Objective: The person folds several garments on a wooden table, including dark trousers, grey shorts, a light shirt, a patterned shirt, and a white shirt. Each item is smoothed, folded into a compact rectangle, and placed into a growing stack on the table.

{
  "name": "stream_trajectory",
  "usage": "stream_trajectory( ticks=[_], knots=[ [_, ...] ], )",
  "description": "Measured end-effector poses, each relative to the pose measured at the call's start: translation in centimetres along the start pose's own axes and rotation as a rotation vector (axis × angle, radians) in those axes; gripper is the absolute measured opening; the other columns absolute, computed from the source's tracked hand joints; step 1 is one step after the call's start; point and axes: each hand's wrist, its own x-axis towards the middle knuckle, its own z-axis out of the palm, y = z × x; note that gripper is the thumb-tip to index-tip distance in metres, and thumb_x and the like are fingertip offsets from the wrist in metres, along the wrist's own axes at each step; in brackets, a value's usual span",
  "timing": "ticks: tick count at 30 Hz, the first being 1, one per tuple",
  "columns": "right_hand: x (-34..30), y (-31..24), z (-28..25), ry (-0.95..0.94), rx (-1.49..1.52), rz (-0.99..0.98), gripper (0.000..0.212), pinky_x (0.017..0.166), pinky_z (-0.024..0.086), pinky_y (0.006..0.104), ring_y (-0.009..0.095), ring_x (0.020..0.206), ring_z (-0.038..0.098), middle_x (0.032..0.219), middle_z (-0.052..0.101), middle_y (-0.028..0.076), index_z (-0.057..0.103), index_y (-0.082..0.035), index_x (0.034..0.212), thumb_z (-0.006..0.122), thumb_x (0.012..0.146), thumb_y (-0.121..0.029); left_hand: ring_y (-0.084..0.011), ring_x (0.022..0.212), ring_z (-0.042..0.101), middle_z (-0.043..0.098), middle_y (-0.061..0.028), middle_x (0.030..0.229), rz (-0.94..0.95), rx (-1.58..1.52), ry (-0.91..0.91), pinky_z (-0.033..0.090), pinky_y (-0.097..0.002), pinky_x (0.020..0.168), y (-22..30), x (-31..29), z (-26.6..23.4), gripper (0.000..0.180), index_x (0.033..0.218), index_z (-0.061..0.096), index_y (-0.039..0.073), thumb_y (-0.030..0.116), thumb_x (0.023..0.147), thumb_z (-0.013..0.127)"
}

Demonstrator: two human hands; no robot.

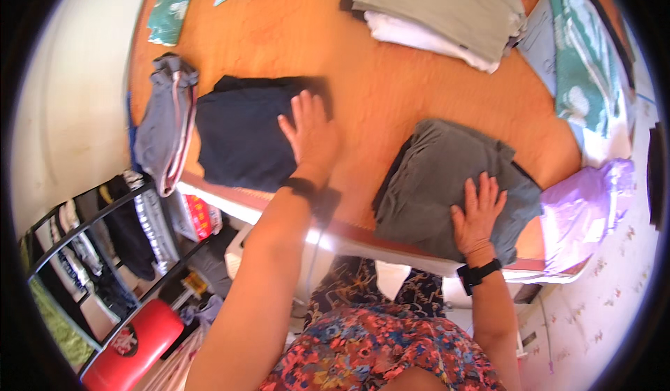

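My left hand [310, 133] rests at the right edge of a folded navy garment [244, 136], its fingers stretched out. Beneath my right hand [479, 213] lies a stack of folded dark grey clothes [433, 182]; that palm is flat and the fingers are spread. Neither hand grips anything. Both stacks lie on an orange-brown tabletop [356, 133], close to its near edge. Left of the navy garment is a crumpled grey garment [164, 122] with a pinkish-white stripe, hanging partly over the table's edge.
Folded beige and white clothes [440, 14] are piled at the far side. A purple plastic bag [586, 206] and a green-and-white patterned cloth [583, 77] lie along the right edge. A black rack with clothes [91, 230] and a red stool [136, 349] stand at the lower left.
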Motion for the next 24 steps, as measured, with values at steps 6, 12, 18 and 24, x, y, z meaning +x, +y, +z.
stream_trajectory(
  ticks=[6, 12, 18, 24],
  knots=[
    [1.7, -0.7, -4.3, -0.045, 0.057, -0.02, 0.046, 0.105, 0.028, 0.0537, 0.037, 0.123, 0.044, 0.131, 0.049, 0.019, 0.057, -0.005, 0.12, 0.067, 0.079, -0.024, -0.0262, 0.146, 0.005, 0.011, -0.0081, 0.158, 0.013, -0.051, -0.007, 0.001, -0.0604, 0.112, -0.5, -0.1, 1.1, 0.066, 0.147, 0.028, 0.007, 0.031, 0.089, 0.047],
    [12.3, -0.8, -10.8, 0.209, 0.383, 0.022, 0.023, 0.085, 0.048, 0.0377, 0.035, 0.098, 0.06, 0.106, 0.062, 0.018, 0.059, 0.002, 0.105, 0.061, 0.082, 0.001, -0.0275, 0.146, 0.007, 0.013, -0.0086, 0.158, 0.03, -0.11, 0.01, 0.002, -0.0622, 0.111, -0.7, -0.2, 1.3, 0.064, 0.146, 0.031, 0.007, 0.03, 0.089, 0.047],
    [27.6, -4.0, -10.4, 0.367, 0.521, -0.211, 0.027, 0.077, 0.049, 0.0346, 0.028, 0.093, 0.063, 0.103, 0.063, 0.016, 0.059, 0.0, 0.11, 0.06, 0.084, -0.004, -0.0299, 0.144, 0.012, 0.018, -0.0104, 0.156, 0.041, -0.145, 0.015, 0.003, -0.0636, 0.11, -0.8, -0.2, 1.1, 0.063, 0.144, 0.033, 0.006, 0.029, 0.088, 0.048],
    [40.2, -3.6, -10.9, 0.301, 0.458, -0.073, 0.048, 0.059, 0.05, 0.0262, 0.013, 0.065, 0.062, 0.101, 0.066, 0.01, 0.053, -0.006, 0.127, 0.064, 0.081, -0.007, -0.031, 0.144, 0.012, 0.018, -0.0118, 0.156, 0.047, -0.172, -0.016, 0.002, -0.0636, 0.11, -0.9, -0.3, 1.2, 0.063, 0.144, 0.033, 0.005, 0.028, 0.088, 0.049]
  ],
)
